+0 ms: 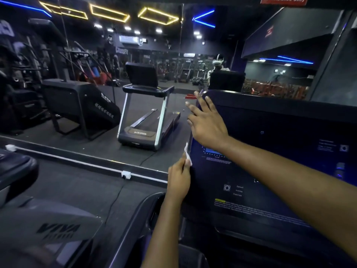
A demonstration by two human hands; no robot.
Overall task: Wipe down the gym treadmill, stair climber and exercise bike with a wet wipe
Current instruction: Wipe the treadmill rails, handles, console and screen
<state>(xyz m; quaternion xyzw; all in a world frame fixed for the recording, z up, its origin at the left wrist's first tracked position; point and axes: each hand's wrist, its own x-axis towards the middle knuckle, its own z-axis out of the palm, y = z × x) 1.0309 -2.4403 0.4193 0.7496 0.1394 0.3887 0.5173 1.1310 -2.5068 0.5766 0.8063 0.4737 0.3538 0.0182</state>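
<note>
My left hand (178,180) pinches the wet wipe (187,154) between thumb and curled fingers, at the left edge of the treadmill console (270,161), about halfway up that edge. The white wipe sticks up above my knuckles, close against the console's side; whether it touches I cannot tell. My right hand (207,120) crosses above my left arm to the console's upper left corner, fingers straight and spread, grasping nothing. How firmly it presses the dark panel I cannot tell. A small blue lit patch glows on the console just under my right wrist. Beyond the left edge, the mirror (87,144) shows another treadmill (145,113) and, to its left, a stair climber (81,105), both well apart from my hands. A white cable strip (77,153) runs along the mirror's bottom edge.
</note>
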